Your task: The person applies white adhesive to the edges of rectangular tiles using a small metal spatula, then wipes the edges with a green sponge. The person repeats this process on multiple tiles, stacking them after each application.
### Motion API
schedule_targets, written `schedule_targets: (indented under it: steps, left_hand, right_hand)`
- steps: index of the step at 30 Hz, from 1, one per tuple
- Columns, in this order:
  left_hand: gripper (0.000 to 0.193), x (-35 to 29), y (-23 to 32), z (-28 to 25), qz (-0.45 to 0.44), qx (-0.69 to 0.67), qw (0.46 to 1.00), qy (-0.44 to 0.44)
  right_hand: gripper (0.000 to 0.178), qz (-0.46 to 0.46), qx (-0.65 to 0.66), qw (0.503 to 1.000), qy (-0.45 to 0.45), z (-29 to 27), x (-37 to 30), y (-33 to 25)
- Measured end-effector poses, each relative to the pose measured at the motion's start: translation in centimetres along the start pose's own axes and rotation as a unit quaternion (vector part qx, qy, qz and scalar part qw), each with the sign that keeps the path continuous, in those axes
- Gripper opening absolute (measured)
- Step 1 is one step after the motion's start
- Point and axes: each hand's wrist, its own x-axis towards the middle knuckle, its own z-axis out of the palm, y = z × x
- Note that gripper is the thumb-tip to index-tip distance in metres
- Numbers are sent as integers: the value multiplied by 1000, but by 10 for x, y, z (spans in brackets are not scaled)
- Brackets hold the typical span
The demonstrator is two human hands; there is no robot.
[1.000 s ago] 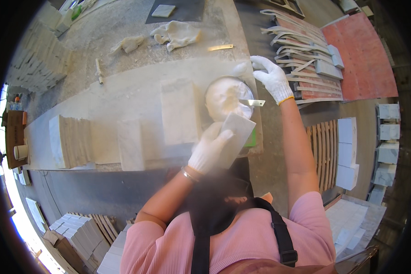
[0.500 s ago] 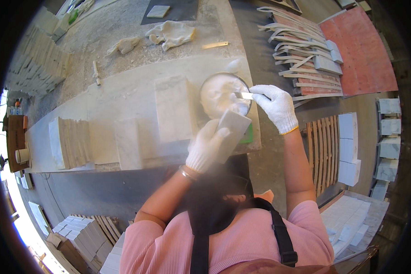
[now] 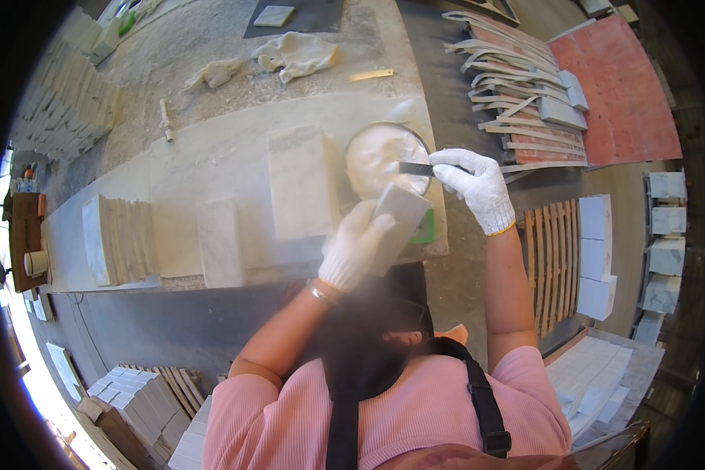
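Found left hand gripping white slab, right hand pinching thin strip, over dusty table; noted tile stack left of left hand, wooden slats right of right hand.

One head-worn fisheye looks down from above onto the nearby worktable.

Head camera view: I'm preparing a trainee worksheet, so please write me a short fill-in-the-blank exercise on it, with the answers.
1. The left hand, holding a pale slab, wears a white ____.
2. The right hand holds a dark flat tool over a round dish, whose contents are coloured ____.
3. The bracelet is on the person's ____ wrist.
4. The person's ribbed top is coloured ____.

Missing words: glove; white; left; pink.
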Motion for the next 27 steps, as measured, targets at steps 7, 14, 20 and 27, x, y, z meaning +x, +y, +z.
schedule_targets:
  steps: [7, 14, 20, 27]
  left_hand:
    - [43, 2, -2, 0, 6, 2, 1000, -2]
    - [41, 2, -2, -1, 0, 1, 1000, -5]
    - [41, 4, 1, -2, -49, -90, 992, -68]
    - [37, 0, 14, -2, -215, -527, 795, -209]
  right_hand:
    - [20, -55, -12, 998, 15, 0, -17, -10]
    - [20, -120, -88, 987, 52, -2, -21, -10]
    - [20, -153, -177, 966, 109, 3, -16, 7]
    - [24, -215, -338, 910, 107, 9, -19, 35]
